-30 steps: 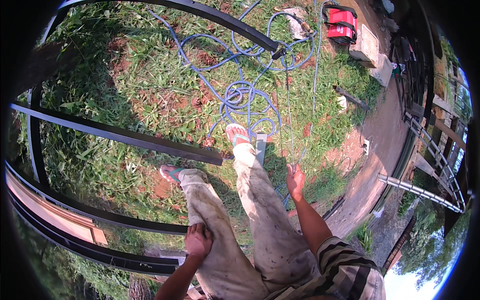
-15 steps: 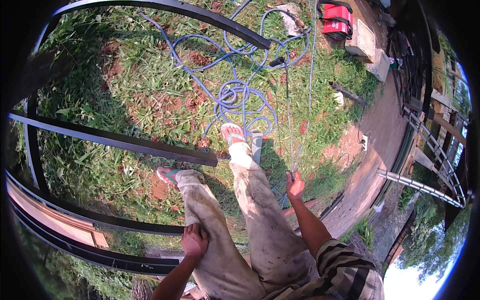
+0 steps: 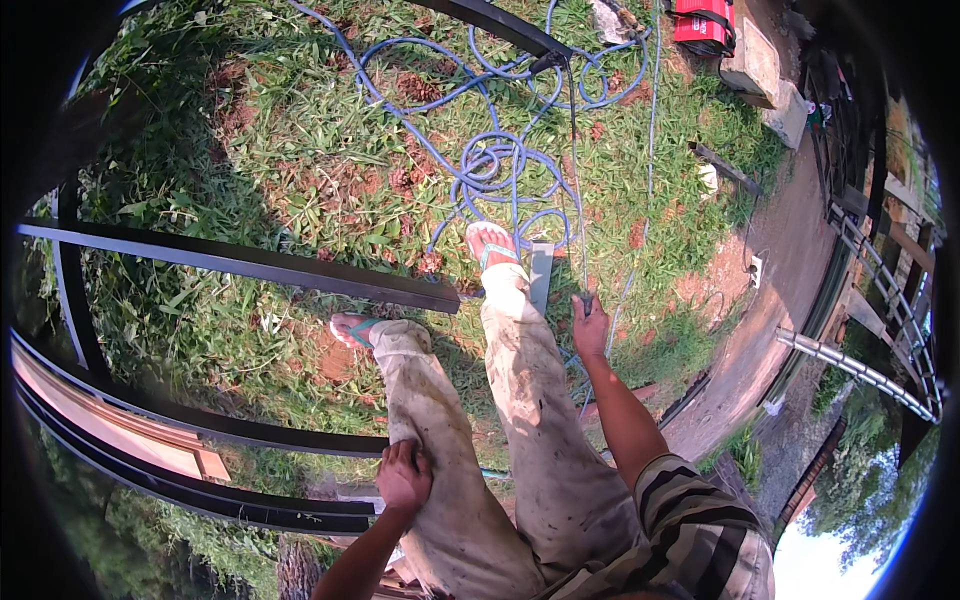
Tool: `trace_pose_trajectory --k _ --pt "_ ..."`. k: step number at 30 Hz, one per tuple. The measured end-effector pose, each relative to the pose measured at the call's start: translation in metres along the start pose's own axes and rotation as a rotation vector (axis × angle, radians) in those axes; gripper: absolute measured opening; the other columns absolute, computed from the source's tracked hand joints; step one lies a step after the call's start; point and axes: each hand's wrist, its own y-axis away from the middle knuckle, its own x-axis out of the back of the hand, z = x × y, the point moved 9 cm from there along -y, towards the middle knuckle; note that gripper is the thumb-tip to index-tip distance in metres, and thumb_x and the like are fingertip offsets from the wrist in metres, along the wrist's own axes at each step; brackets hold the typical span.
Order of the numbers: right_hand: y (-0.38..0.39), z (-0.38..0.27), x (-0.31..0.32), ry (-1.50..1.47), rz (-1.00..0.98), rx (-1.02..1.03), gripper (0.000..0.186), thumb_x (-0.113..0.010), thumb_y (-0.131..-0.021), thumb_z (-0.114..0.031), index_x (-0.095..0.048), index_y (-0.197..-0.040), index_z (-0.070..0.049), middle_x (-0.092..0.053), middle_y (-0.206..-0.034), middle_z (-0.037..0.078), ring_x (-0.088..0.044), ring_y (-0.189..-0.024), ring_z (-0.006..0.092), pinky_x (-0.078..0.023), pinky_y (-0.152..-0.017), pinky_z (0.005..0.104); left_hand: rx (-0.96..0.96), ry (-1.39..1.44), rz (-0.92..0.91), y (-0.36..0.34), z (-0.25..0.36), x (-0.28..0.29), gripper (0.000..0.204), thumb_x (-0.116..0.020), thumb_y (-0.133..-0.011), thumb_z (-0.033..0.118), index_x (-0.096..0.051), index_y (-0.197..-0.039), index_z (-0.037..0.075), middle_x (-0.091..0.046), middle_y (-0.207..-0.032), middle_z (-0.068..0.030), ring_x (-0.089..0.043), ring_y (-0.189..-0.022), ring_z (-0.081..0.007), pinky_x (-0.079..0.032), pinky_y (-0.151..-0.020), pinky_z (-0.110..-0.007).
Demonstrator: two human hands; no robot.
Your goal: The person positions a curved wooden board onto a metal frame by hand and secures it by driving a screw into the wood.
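My right hand (image 3: 590,325) is closed round the lower end of a long thin rod (image 3: 578,180), held out ahead of my right leg. At the rod's far end a small dark head (image 3: 547,62) meets the tip of the far black metal bar (image 3: 490,20); its kind is hard to make out. Resting on my left thigh, my left hand (image 3: 404,478) has its fingers curled, with something dark beside them that I cannot make out. Close to its knuckles ends a black metal bar (image 3: 290,437). Another black bar (image 3: 260,268) ends near my left foot.
Blue hose (image 3: 490,165) lies in loops on the grass. A grey flat strip (image 3: 541,275) is beside my right foot. At the far right are a red bag (image 3: 704,28) and concrete blocks (image 3: 752,68). Brown boards (image 3: 130,425) lie among the bars at left.
The rod's head has moved away from me, from the grass up to the far bar's tip. My view has shifted slightly; my left hand still rests on my thigh.
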Motion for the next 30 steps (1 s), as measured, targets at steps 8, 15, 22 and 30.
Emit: trace_pose_trajectory --k 8,15,22,30 --pt "-0.014 -0.077 -0.002 -0.137 -0.061 0.108 0.035 -0.066 -0.096 -0.038 -0.065 -0.100 -0.004 -0.063 -0.069 0.017 -0.057 -0.060 0.0323 -0.047 -0.062 0.0430 0.002 0.046 0.035 0.006 -0.011 0.002 0.029 -0.055 -0.086 0.022 -0.065 -0.110 0.008 -0.066 -0.108 -0.0141 -0.060 -0.108 -0.0346 -0.048 -0.094 -0.047" --pt "-0.021 -0.254 -0.027 0.024 -0.025 0.282 0.039 -0.064 -0.093 -0.041 -0.062 -0.094 -0.003 -0.066 -0.080 0.028 -0.063 -0.081 0.0497 -0.048 -0.068 0.0554 0.033 0.120 0.074 0.011 -0.017 0.000 0.028 -0.056 -0.086 0.023 -0.065 -0.108 0.009 -0.066 -0.112 -0.0128 -0.059 -0.110 -0.0328 -0.047 -0.095 -0.046" --pt "-0.014 -0.396 -0.033 0.092 -0.036 0.327 0.042 -0.060 -0.095 -0.045 -0.068 -0.108 -0.006 -0.070 -0.089 0.026 -0.067 -0.086 0.0472 -0.050 -0.075 0.0553 0.122 0.183 0.166 0.018 -0.036 0.051 0.032 -0.053 -0.086 0.028 -0.064 -0.107 0.006 -0.066 -0.112 -0.0137 -0.059 -0.111 -0.0328 -0.048 -0.094 -0.047" --pt "-0.024 -0.588 -0.089 0.080 -0.026 0.540 0.049 -0.058 -0.094 -0.055 -0.069 -0.105 -0.009 -0.071 -0.091 0.024 -0.068 -0.090 0.0449 -0.050 -0.078 0.0557 0.275 0.354 0.273 0.012 -0.045 0.085 0.033 -0.055 -0.085 0.026 -0.064 -0.109 0.005 -0.066 -0.112 -0.0156 -0.059 -0.110 -0.0334 -0.048 -0.095 -0.047"
